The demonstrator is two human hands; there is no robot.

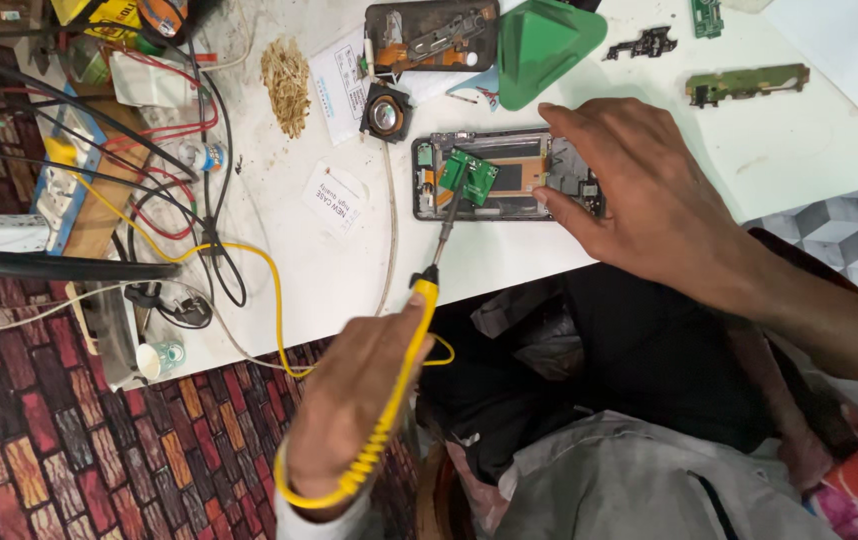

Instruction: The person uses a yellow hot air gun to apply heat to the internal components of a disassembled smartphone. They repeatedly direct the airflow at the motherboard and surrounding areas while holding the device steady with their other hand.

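My left hand (349, 400) is closed around the yellow handle of a soldering iron (404, 390) with a coiled yellow cord. Its thin metal tip reaches up to a small green circuit board (471, 176) lying in an opened phone frame (509, 205) on the white table (299, 270). My right hand (639, 190) comes in from the right. It rests on the right end of the phone frame, fingers spread over it and thumb at the near edge, holding it down. That end of the frame is hidden under the fingers.
Behind the frame lie another opened phone body (429, 35), a green triangular plastic piece (544, 40), a small round speaker (386, 115) and loose circuit strips (746, 85). A brown fibre pile (286, 85), tangled wires (204, 190) and a power strip (54, 185) crowd the left side.
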